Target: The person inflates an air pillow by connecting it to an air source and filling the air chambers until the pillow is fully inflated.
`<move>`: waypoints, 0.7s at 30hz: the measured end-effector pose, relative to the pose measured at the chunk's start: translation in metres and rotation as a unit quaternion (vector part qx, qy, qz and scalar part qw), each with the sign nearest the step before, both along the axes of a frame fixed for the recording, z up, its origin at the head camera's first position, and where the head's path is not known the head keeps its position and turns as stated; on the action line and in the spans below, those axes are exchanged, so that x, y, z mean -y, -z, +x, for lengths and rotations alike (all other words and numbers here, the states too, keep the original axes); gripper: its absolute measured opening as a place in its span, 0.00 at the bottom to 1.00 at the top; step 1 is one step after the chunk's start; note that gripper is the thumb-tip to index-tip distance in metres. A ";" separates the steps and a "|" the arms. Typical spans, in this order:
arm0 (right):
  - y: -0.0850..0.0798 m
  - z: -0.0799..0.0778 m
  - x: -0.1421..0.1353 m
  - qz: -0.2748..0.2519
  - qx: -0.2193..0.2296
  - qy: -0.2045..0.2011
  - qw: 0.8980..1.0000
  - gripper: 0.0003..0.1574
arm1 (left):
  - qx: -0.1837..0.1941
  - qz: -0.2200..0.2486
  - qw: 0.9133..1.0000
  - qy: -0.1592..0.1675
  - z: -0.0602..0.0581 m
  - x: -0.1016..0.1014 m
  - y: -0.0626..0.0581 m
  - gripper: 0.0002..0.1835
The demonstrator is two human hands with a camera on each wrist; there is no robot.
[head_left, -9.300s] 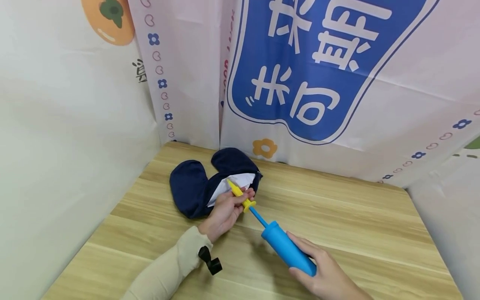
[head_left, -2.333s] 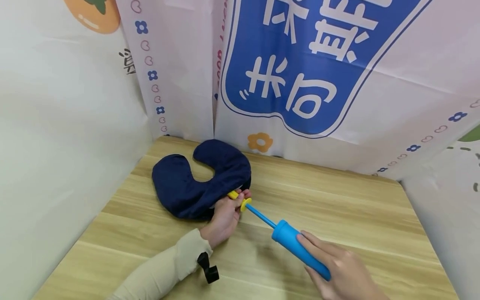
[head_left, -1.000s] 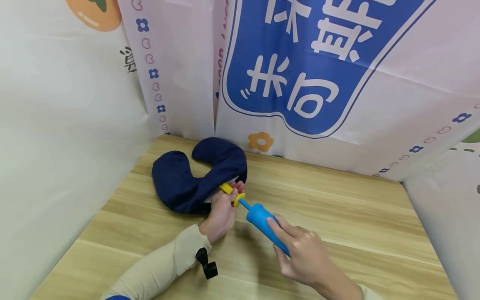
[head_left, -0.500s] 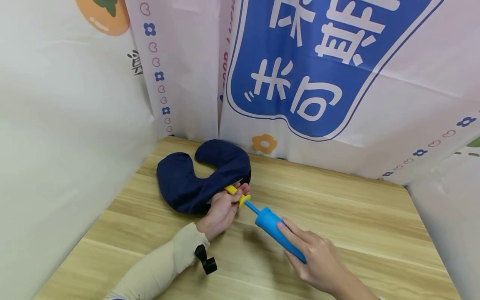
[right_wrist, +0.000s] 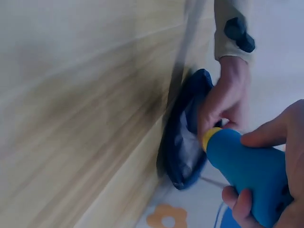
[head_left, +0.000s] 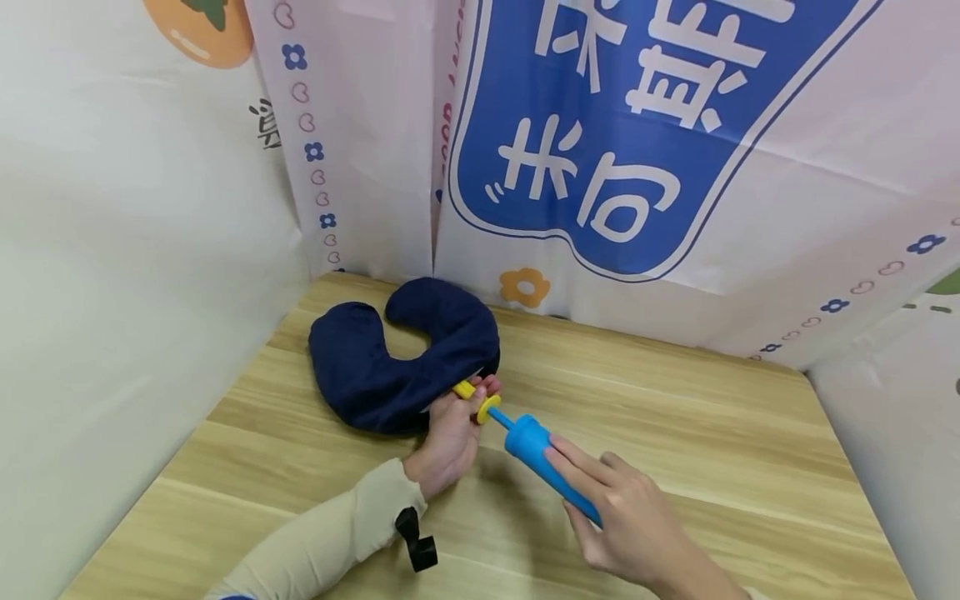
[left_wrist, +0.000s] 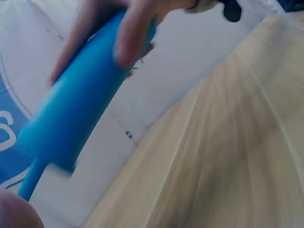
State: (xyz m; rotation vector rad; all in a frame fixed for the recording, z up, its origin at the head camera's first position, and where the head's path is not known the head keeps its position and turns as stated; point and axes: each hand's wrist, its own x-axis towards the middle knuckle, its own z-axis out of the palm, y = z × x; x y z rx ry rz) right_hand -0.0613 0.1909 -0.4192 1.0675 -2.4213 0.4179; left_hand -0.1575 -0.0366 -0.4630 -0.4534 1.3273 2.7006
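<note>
A navy U-shaped neck pillow [head_left: 367,375] lies at the back left of the table, looking plump. At its near edge my left hand [head_left: 448,437] grips the yellow nozzle end [head_left: 463,389] of a blue hand pump [head_left: 536,450]. The nozzle's tip is hidden at the pillow. My right hand [head_left: 633,521] wraps round the pump's blue barrel, with a short length of rod showing between barrel and yellow flange [head_left: 488,408]. In the right wrist view, whitish lining [right_wrist: 187,137] shows in the cover's opening. The barrel [left_wrist: 85,90] is blurred in the left wrist view.
The wooden table [head_left: 697,425] extends right of the pillow. A printed cloth [head_left: 585,167] hangs behind it, and a white wall covering [head_left: 150,250] closes the left side. A black strap mount [head_left: 416,542] sits on the left cuff.
Since the first frame the pillow has filled out and its opening has turned mostly out of the head view. The right hand has moved the barrel back and forth; the rod now shows shorter than 2.3 seconds ago.
</note>
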 end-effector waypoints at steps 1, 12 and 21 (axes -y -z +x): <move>0.002 -0.005 0.006 0.000 0.000 -0.003 1.000 0.40 | 0.001 -0.002 1.000 -0.007 0.001 -0.001 0.001 0.17; 0.015 -0.010 0.000 -0.001 0.051 -0.011 0.999 0.41 | -0.006 -0.010 1.000 0.027 -0.004 0.005 0.011 0.19; -0.016 0.029 -0.049 0.009 0.082 0.023 0.996 0.51 | 0.008 0.000 0.999 0.044 -0.014 0.014 0.007 0.20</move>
